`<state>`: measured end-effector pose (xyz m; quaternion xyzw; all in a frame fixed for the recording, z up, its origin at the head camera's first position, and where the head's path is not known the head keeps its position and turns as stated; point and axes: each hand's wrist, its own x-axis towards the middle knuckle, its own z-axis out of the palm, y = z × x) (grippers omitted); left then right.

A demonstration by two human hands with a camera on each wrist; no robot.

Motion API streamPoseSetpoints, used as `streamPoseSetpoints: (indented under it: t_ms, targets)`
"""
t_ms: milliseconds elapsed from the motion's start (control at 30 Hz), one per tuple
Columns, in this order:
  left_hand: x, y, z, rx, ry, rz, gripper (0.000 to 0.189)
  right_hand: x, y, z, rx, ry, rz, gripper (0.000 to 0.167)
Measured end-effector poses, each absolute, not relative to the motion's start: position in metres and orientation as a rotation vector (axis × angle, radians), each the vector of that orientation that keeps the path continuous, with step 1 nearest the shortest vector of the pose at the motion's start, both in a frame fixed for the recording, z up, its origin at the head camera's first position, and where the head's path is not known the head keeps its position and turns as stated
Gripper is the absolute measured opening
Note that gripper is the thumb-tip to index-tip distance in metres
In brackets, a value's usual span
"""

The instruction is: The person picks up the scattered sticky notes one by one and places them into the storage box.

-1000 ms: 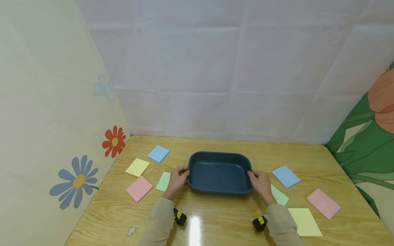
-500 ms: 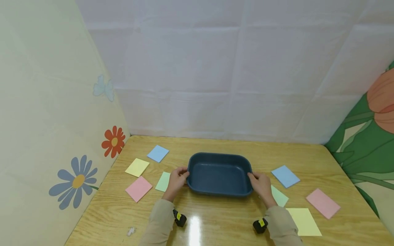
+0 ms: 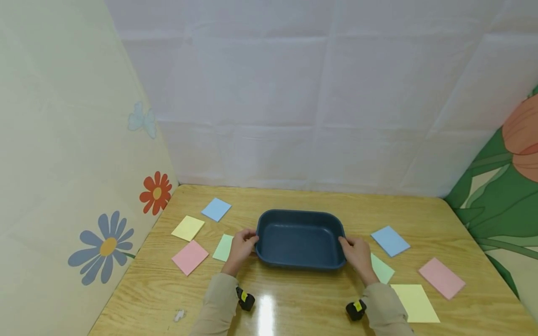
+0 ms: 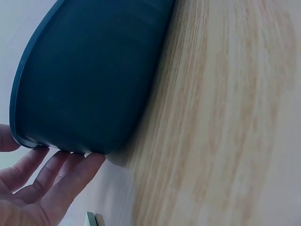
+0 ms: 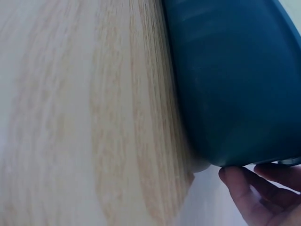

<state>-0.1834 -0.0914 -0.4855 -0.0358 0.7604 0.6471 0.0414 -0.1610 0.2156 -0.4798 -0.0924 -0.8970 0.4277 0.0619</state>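
Note:
A dark blue rectangular basin (image 3: 300, 245) with rounded corners stands at the middle of the table, nothing in it. My left hand (image 3: 241, 247) grips its left end, thumb at the rim and fingers against the outer side wall. At the opposite end my right hand (image 3: 356, 254) holds the basin the same way. In the left wrist view, several fingers (image 4: 77, 176) press the end wall below the rim. The right wrist view shows fingertips (image 5: 233, 176) low on the other end wall, with the basin's base close over the wood.
Sticky notes lie on both sides of the wooden table (image 3: 302, 303): on the left blue (image 3: 216, 209), yellow (image 3: 187, 228), pink (image 3: 190, 257) and green (image 3: 222, 247); on the right blue (image 3: 390, 241), green (image 3: 381, 268), pink (image 3: 441, 278) and yellow (image 3: 415, 303). Cloth hangs behind.
The basin has shifted very slightly toward me, both hands keeping their hold at its ends. The sticky notes lie where they were.

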Motion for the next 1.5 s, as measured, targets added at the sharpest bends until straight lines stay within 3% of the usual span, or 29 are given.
streamPoseSetpoints:
  t_ms: [367,800,1333,1500]
  targets:
    - [-0.181,-0.089,-0.483,-0.119,2.387,1.965,0.021,-0.162,0.216,-0.481,-0.273,-2.719,1.274,0.031]
    - [-0.180,-0.089,-0.484,-0.147,2.379,1.980,0.021,-0.159,0.220,-0.476,-0.250,-2.774,1.222,0.041]
    - [-0.169,-0.103,-0.468,-0.027,2.383,1.936,0.046,-0.148,0.234,-0.466,-0.230,-2.694,1.385,0.043]
    - [-0.172,-0.103,-0.480,-0.008,2.372,1.909,0.054,-0.145,0.238,-0.463,-0.208,-2.710,1.319,0.040]
